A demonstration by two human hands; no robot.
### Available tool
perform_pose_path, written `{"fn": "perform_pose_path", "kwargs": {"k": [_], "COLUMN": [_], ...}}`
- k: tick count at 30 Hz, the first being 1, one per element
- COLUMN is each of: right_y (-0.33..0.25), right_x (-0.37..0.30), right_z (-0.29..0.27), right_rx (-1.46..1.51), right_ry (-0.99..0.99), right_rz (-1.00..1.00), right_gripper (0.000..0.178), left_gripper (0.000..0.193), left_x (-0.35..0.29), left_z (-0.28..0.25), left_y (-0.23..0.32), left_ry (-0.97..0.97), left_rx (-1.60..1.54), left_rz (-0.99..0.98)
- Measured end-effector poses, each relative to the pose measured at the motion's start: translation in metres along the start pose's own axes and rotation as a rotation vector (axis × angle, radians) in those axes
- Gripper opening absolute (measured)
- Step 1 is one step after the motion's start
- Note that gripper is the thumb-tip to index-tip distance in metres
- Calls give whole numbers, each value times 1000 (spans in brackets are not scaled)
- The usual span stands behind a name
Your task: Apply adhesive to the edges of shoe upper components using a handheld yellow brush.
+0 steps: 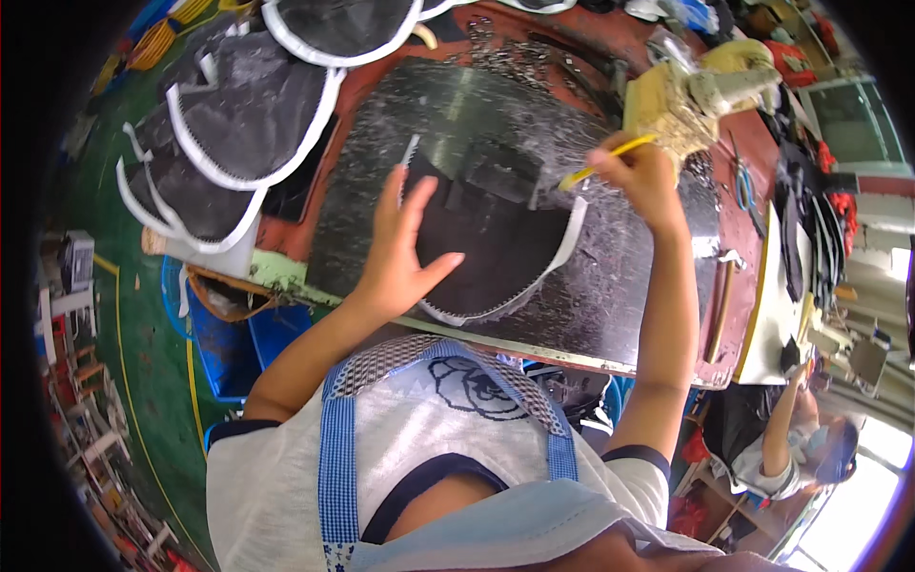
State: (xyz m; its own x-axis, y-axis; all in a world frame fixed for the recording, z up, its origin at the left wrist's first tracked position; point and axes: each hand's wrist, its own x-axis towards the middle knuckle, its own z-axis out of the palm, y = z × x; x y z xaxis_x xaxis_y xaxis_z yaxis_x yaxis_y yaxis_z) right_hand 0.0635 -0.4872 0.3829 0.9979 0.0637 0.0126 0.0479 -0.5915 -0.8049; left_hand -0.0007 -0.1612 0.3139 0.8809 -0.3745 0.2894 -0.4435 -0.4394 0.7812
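Note:
A curved black fabric panel (496, 248) lies on the dark, scuffed work board (372, 153) in front of me. A white toothed strip, like zipper tape (570, 238), runs along its rounded edge. My left hand (405, 238) is at the panel's left side, fingers spread, holding nothing; I cannot tell whether the fingertips touch it. My right hand (643, 181) pinches a slim yellow stick-like tool (610, 160) above the panel's right upper corner. The tool's working end is too blurred to name. Just beyond that hand stands a yellowish, crusted container (658, 100).
Similar black panels with white edging (253, 114) are stacked at the left. Scissors (743, 186) and a hammer (721, 310) lie on the red tabletop at right. Small metal bits (515, 52) are scattered at the back. A blue bin (229, 343) stands below left; another person (786, 448) works at right.

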Motion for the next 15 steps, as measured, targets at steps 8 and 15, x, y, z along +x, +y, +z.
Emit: {"fn": "perform_pose_path", "kwargs": {"k": [8,15], "right_y": [56,71], "right_x": [-16,-13], "right_z": [-74,-84], "right_rx": [-390,-407], "right_ry": [542,440], "right_rz": [157,243], "right_gripper": [39,44], "left_gripper": [79,83], "left_x": [8,1], "left_z": [-36,-14], "left_y": [8,41], "left_ry": [-10,38], "left_rx": [-1187,-800], "left_rz": [-741,-204]}}
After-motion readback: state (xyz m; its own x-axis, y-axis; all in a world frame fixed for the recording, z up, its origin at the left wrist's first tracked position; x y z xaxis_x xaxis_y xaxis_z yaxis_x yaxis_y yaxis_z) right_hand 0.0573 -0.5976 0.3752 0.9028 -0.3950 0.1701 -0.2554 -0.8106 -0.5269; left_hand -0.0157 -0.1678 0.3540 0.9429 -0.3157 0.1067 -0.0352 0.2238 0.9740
